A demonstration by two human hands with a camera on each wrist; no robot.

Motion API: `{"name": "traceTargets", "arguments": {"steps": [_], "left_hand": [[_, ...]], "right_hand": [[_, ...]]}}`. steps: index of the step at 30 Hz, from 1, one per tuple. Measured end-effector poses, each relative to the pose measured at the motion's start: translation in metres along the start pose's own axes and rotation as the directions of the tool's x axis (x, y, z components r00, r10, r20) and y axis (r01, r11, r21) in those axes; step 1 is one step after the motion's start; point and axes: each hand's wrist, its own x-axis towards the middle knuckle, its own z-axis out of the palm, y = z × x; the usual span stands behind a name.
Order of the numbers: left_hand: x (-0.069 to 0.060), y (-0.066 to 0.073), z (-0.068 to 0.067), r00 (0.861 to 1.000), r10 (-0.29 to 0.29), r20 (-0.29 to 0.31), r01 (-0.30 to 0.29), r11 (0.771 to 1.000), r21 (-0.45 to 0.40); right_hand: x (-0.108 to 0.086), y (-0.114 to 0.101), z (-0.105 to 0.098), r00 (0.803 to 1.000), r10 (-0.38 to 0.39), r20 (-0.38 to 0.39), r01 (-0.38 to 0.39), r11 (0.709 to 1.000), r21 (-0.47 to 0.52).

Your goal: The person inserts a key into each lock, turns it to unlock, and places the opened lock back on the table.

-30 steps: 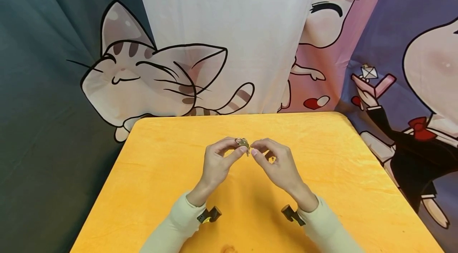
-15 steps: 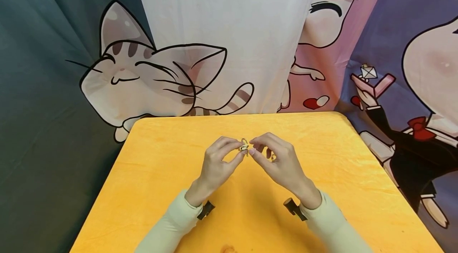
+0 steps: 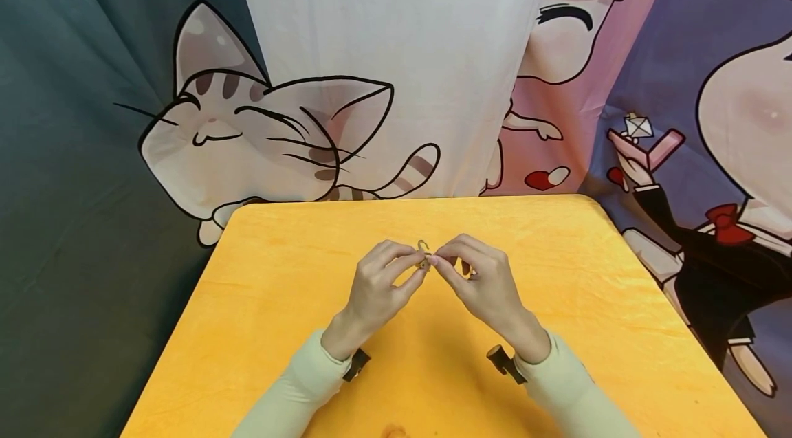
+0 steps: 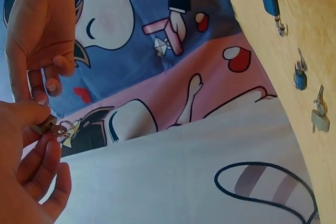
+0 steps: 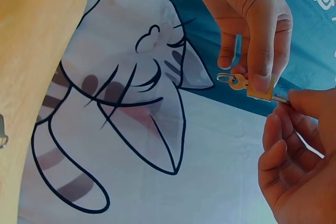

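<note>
Between my two hands, above the table, is a small brass padlock (image 5: 261, 88) with a key (image 5: 240, 82) in its end and a wire ring (image 5: 223, 78) on the key. My left hand (image 3: 379, 280) pinches the padlock's body between thumb and fingers. My right hand (image 3: 485, 283) pinches the shackle (image 5: 280, 99) end with thumb and index finger. In the left wrist view the padlock (image 4: 43, 125) is partly covered by fingers, and the key (image 4: 59, 129) sticks out from it. Whether the shackle is locked cannot be told.
On the yellow table (image 3: 278, 273) lie a blue padlock (image 4: 270, 2), a smaller blue padlock (image 4: 300, 78) and a dull metal padlock (image 4: 320, 120), each with keys. A cartoon cloth (image 3: 396, 25) hangs behind the table.
The padlock has turned in my left fingers, and its ring now points away from me. My right fingertips have closed in from slightly apart onto the shackle.
</note>
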Motion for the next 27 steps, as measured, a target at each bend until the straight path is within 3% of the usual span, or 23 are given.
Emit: {"name": "traceTargets", "arguments": {"steps": [5,11,14,17,20,23,27], "left_hand": [[0.0,-0.001,0.0,0.997,0.074,-0.019,-0.072,0.992,0.103],[-0.002,-0.004,-0.002,0.984,0.172,-0.037,-0.161,0.966,0.204],[-0.004,-0.005,-0.002,0.981,0.192,-0.034,-0.179,0.957,0.229],[-0.006,-0.005,-0.002,0.992,0.122,-0.022,-0.118,0.981,0.151],[-0.009,-0.003,0.0,1.0,-0.005,0.006,0.005,1.0,-0.014],[-0.011,-0.002,0.0,0.991,-0.125,0.04,0.13,0.978,-0.162],[-0.013,-0.002,0.0,0.974,-0.214,0.071,0.225,0.944,-0.24]], "right_hand": [[-0.002,0.001,0.001,0.999,0.048,-0.023,-0.048,0.999,-0.001],[-0.006,0.003,0.0,0.99,0.141,0.027,-0.142,0.989,0.037],[-0.008,0.004,0.0,0.985,0.165,0.048,-0.168,0.984,0.052],[-0.009,0.005,0.001,0.98,0.188,0.068,-0.192,0.98,0.059],[-0.009,0.004,0.0,0.975,0.205,0.081,-0.21,0.976,0.056],[-0.008,0.004,-0.002,0.974,0.213,0.079,-0.217,0.975,0.054],[-0.006,0.005,-0.006,0.973,0.222,0.066,-0.226,0.973,0.055]]}}
